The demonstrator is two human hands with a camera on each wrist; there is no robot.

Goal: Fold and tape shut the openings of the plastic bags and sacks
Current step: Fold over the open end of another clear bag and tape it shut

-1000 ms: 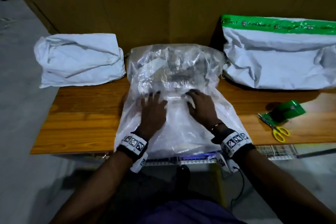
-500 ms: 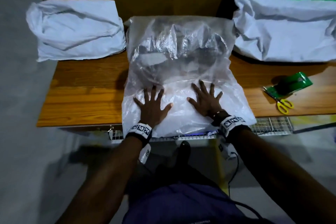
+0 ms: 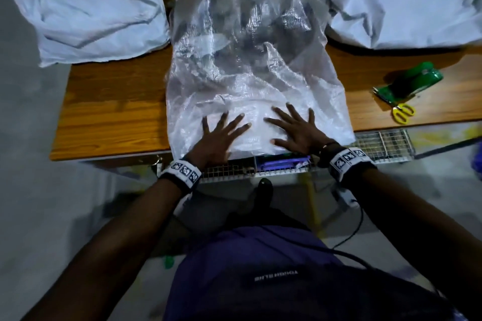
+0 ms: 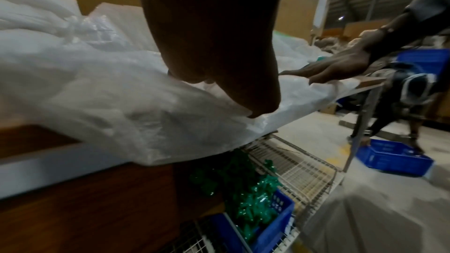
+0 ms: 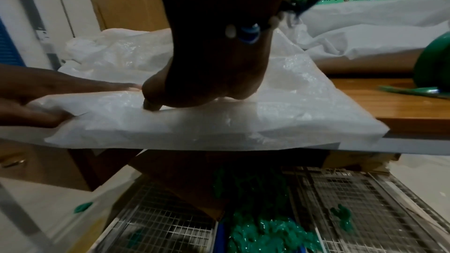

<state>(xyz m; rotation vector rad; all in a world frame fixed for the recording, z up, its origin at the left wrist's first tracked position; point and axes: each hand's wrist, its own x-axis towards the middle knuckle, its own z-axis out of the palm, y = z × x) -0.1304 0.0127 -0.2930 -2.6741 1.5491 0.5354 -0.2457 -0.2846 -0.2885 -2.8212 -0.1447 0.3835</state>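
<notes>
A translucent plastic sack (image 3: pixel 247 60) with dark contents lies across the wooden table (image 3: pixel 109 112), its open end hanging slightly over the near edge. My left hand (image 3: pixel 221 133) lies flat on the sack's near end, fingers spread. Beside it my right hand (image 3: pixel 297 128) presses the same flap, fingers also spread. The left wrist view shows the sack (image 4: pixel 109 93) under my palm, and the right wrist view shows its flattened edge (image 5: pixel 219 126) at the table's rim. A green tape dispenser (image 3: pixel 409 83) and yellow scissors (image 3: pixel 403 113) lie to the right.
A white sack (image 3: pixel 88 8) sits at the table's far left, another white sack (image 3: pixel 404 2) at the far right. A wire shelf (image 3: pixel 378 143) under the table holds blue crates with green tape (image 4: pixel 255 209). Cardboard stands behind the table.
Both hands slid back toward the near edge of the table along the sack, and their fingers spread flat. The head view tilted down and closer.
</notes>
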